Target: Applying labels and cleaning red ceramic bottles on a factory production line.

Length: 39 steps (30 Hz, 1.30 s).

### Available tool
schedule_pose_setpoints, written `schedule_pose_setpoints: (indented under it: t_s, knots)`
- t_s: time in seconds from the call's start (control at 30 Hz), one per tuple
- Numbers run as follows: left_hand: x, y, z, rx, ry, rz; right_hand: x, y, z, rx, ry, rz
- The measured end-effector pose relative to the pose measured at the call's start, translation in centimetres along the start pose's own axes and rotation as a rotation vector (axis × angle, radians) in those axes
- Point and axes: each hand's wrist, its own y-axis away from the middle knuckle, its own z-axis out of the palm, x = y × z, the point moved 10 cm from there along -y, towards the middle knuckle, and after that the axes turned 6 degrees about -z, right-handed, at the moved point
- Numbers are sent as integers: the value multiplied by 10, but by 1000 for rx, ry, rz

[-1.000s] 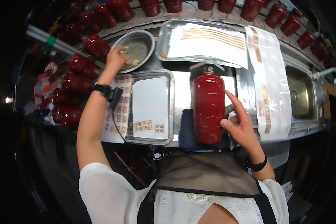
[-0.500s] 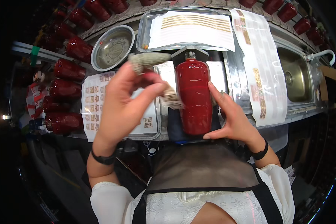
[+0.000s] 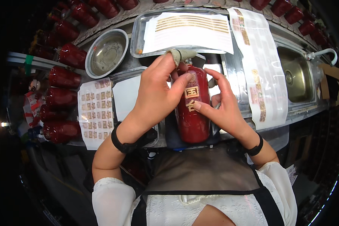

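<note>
Your left hand (image 3: 154, 88) bends over the top of the red bottle (image 3: 194, 126), thumb by the round gold mark (image 3: 192, 77); its other fingers are partly hidden, so you cannot tell whether they grip; a pale cloth wrap (image 3: 176, 56) covers 1 finger, beside the neck; your right hand (image 3: 226, 109) is loosely open at the bottle's right side, thumb on the lower of 2 bigger gold marks (image 3: 191, 93); the bottle lies in front of you, neck pointing away, base near a dark cloth (image 3: 171, 132); to the left are a sheet of stickers (image 3: 96, 113) and, beyond it, a metal bowl (image 3: 101, 41); behind the bottle, a metal tray (image 3: 138, 34) holds paper with gold strips (image 3: 188, 43); to the right, a long white sheet (image 3: 261, 75) lies beside a sink (image 3: 297, 67); more red bottles (image 3: 64, 77) line the far left.
</note>
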Motion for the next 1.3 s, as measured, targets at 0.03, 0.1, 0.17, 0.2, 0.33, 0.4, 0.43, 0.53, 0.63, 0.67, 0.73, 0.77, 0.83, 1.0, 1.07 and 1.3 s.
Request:
schedule_pose_setpoints:
  t_s: [0.03, 0.1, 0.17, 0.2, 0.33, 0.4, 0.43, 0.53, 0.63, 0.67, 0.73, 0.77, 0.83, 1.0, 1.07, 1.3]
  knots:
    - [-6, -1, -4, 48, 3, -11, 1, 1, 0, -1, 8, 3]
    - [-23, 0, -11, 105, 49, -99, -1, 1, -1, 9, 12, -13]
    - [-27, 7, -16, 185, 83, -87, -5, 2, -4, 22, 10, -33]
    - [-33, 12, -23, 262, 105, -135, -4, 2, -3, 0, 14, -21]
    - [-47, 52, 21, -83, 725, -454, 9, -5, -5, -44, -109, 130]
    - [-48, 61, 40, -183, 826, -527, 5, -17, -7, -14, -267, 69]
    - [-48, 61, 42, -155, 829, -507, 2, -25, -9, 12, -302, 30]
    - [-53, 60, 48, -109, 832, -493, 1, -40, -4, 39, -260, -9]
    - [-55, 58, 48, -95, 816, -464, -1, -45, -1, 73, -217, -36]
    - [-56, 59, 49, -108, 825, -472, -3, -44, -1, 87, -235, -51]
    - [-56, 60, 50, -123, 835, -482, -4, -43, -3, 103, -198, -52]
    - [-56, 60, 49, -112, 840, -473, -4, -42, -3, 96, -143, -44]
    - [-54, 59, 49, -102, 847, -464, -4, -41, -5, 101, -136, -50]
    - [-52, 60, 49, -99, 820, -447, -1, -42, -5, 86, -127, -54]
    - [-52, 60, 47, -96, 873, -444, 2, -42, -1, 59, -237, -28]
    - [-55, 64, 46, -98, 894, -443, -1, -39, -1, 36, -200, -15]
